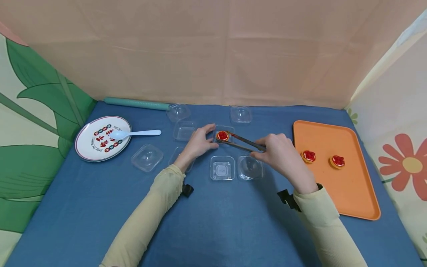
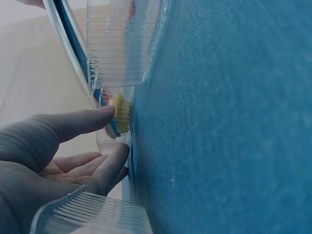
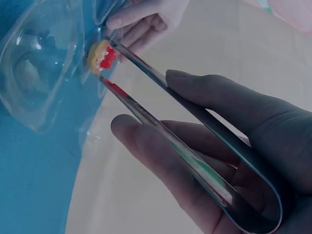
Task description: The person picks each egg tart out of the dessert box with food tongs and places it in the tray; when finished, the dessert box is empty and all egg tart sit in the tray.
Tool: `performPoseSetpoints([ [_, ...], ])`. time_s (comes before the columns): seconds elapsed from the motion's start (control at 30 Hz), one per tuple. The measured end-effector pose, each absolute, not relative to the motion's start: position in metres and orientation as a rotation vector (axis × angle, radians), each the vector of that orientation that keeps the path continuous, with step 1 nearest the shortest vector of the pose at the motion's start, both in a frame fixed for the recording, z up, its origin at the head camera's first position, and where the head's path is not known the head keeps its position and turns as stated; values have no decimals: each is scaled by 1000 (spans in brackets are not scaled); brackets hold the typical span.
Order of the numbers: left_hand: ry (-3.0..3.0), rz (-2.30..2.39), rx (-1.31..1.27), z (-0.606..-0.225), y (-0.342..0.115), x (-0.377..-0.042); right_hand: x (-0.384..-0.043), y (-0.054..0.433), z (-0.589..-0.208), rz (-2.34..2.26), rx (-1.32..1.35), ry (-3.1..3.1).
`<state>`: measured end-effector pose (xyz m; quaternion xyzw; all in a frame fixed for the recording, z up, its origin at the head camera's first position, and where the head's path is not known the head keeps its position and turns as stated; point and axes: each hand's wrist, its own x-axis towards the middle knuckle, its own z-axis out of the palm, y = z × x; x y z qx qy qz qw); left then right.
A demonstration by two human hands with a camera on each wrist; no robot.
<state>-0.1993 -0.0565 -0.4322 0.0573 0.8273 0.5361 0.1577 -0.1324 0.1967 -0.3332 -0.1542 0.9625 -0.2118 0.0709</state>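
Observation:
My right hand point(image 1: 280, 152) grips metal tongs point(image 1: 247, 141), thumb on one arm and fingers on the other. Between the tong tips is a small tart point(image 1: 222, 135) with a red topping, in or just over a clear plastic container point(image 1: 230, 128). In the right wrist view the tips are at either side of the tart point(image 3: 103, 56). My left hand point(image 1: 199, 141) is at the container's left side, thumb and fingers spread along it. From the left wrist view I cannot tell how firmly they touch it. Two more tarts with red topping lie on an orange tray point(image 1: 347, 193).
Several clear containers and lids surround the hands, among them an open container point(image 1: 222, 168) and a domed lid point(image 1: 250, 167) in front. At the left, a white plate point(image 1: 88, 139) bears a white spoon point(image 1: 143, 132). A teal roll point(image 1: 136, 103) lies along the back edge.

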Motion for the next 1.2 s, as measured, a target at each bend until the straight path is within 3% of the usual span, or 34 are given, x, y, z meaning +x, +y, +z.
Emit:
performPoseSetpoints([
  [1.2, 2443, 1503, 151, -432, -56, -201, -144, 201, -344, -702, -554, 2880],
])
